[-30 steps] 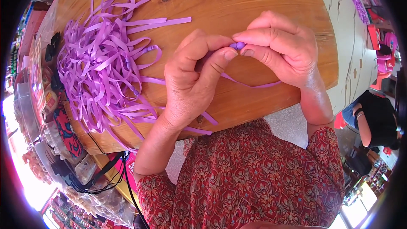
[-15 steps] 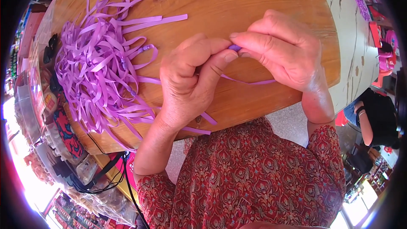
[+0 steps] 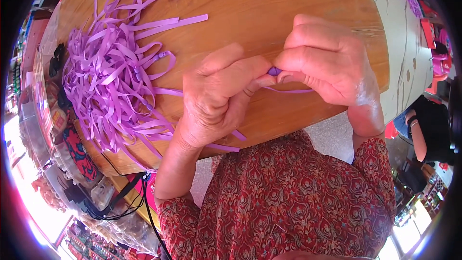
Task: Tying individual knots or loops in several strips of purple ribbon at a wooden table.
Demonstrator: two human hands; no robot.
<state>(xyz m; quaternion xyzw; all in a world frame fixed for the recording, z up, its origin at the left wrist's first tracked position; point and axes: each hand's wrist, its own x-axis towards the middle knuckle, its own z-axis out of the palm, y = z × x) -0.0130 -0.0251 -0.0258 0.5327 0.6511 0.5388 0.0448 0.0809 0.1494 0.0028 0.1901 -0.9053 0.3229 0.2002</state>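
Observation:
Between the fingertips of both hands is a small dark purple piece (image 3: 274,71), perhaps a knot or a bead; its kind is mostly hidden. My left hand (image 3: 221,86) pinches it from the left, and my right hand (image 3: 327,60) pinches it from the right. A thin light purple ribbon (image 3: 293,91) runs out below the fingers toward the right. To the left of my left hand lies a big tangled heap of purple ribbons (image 3: 110,67), with small darker purple pieces among them. Several loose ribbon ends pass under my left wrist.
The wooden table (image 3: 231,0) lies under both hands, beside a white marbled surface (image 3: 399,33) at the right. Plastic bags (image 3: 120,231) and black cables (image 3: 143,188) crowd the lower left. Another person (image 3: 428,127) in black is at the far right.
Both hands have shifted slightly down and right, still pinched together. More of the dark purple piece shows between the fingertips. The ribbon heap stays as it was.

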